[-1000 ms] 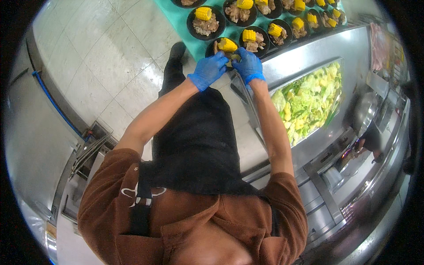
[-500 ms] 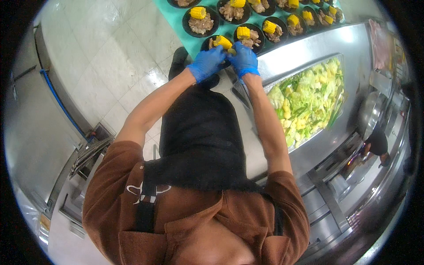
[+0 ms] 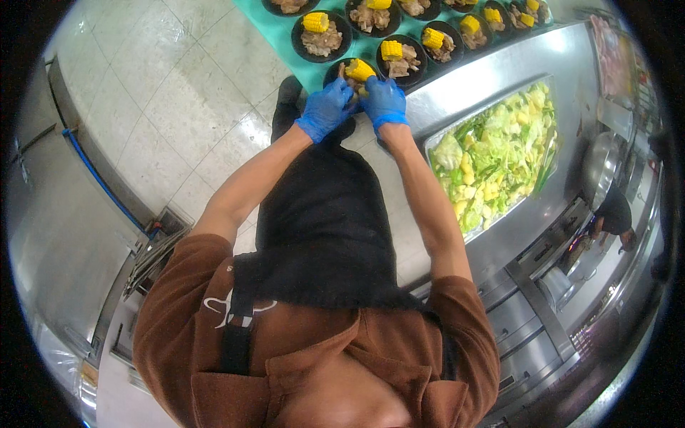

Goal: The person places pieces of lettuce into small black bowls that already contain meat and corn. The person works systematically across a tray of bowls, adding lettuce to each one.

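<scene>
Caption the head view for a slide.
Gloved in blue, the left hand and right hand at a dark round dish of meat and corn, leafy vegetables to the right.

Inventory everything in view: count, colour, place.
Bowls: about a dozen, black, on cloth
Corn pieces: at least eight, yellow, in bowls
Meat: several portions, brown, in bowls
Cloth: one, teal, under bowls
Tray: one, silvery, on counter
Vegetables: many, green and yellow, in tray
Counter: one, silver, right side
Metal pan: one, silver, far right
Tube: one, blue, far left
Floor tiles: many, pale, upper left
Co-worker: one, dark top, far right
Apron: one, black, on wearer
Shirt: one, brown, on wearer
Left hand: one, blue-gloved, at nearest bowl
Right hand: one, blue-gloved, beside left
</scene>
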Demonstrator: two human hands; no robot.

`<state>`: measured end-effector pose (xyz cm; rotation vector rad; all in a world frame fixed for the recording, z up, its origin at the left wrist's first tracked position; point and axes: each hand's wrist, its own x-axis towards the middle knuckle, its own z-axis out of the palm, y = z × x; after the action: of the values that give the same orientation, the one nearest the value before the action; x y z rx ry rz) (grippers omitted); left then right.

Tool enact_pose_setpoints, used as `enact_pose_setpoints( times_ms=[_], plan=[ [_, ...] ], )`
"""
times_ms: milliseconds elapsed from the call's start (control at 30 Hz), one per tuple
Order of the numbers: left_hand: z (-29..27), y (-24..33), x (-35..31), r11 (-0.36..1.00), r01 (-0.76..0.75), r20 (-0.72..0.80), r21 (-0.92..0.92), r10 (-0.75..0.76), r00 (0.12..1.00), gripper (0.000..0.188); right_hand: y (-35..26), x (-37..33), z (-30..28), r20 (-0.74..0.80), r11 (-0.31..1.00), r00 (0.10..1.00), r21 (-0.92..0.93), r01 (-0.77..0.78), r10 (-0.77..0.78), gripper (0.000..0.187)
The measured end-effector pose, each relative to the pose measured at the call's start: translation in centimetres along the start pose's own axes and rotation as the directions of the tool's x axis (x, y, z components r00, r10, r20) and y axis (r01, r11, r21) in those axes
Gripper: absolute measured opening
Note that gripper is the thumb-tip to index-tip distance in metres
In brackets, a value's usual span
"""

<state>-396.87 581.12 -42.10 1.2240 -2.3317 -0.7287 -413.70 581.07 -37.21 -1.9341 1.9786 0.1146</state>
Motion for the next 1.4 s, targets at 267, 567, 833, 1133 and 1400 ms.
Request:
enact_pose_setpoints(
  times_ms=[267, 567, 833, 1133, 1400],
  plan=[
    [-0.7, -0.7, -0.4, 0.998, -0.002, -0.036, -0.063, 0.000, 0.999, 0.029, 0.5, 0.2, -0.8, 0.078, 0.992, 0.989, 0.030, 0.123, -0.125, 0.023],
    [-1.8, 0.1, 0.4, 0.998, 0.057, 0.073, -0.033, -0.054, 0.996, 0.033, 1.7, 0.4, -0.1, 0.025, 0.953, 0.952, 0.017, 0.303, -0.304, 0.027],
    [0.0, 1.7, 1.1, 0.995, 0.086, -0.003, 0.058, -0.086, 0.996, 0.037, 1.3, 1.1, -1.2, 0.112, 0.975, 0.969, 0.043, 0.218, -0.221, 0.024],
    [-0.7, 3.1, -0.5, 0.963, 0.267, -0.026, 0.043, -0.266, 0.964, 0.039, 1.5, 1.7, 0.1, 0.087, 0.979, 0.978, 0.089, 0.181, -0.189, 0.025],
    [-5.9, 2.3, -0.3, 0.935, 0.342, -0.159, -0.091, -0.353, 0.922, 0.021, 3.0, 1.3, -2.0, 0.050, 0.938, 0.999, 0.345, -0.024, 0.008, 0.030]
  ],
)
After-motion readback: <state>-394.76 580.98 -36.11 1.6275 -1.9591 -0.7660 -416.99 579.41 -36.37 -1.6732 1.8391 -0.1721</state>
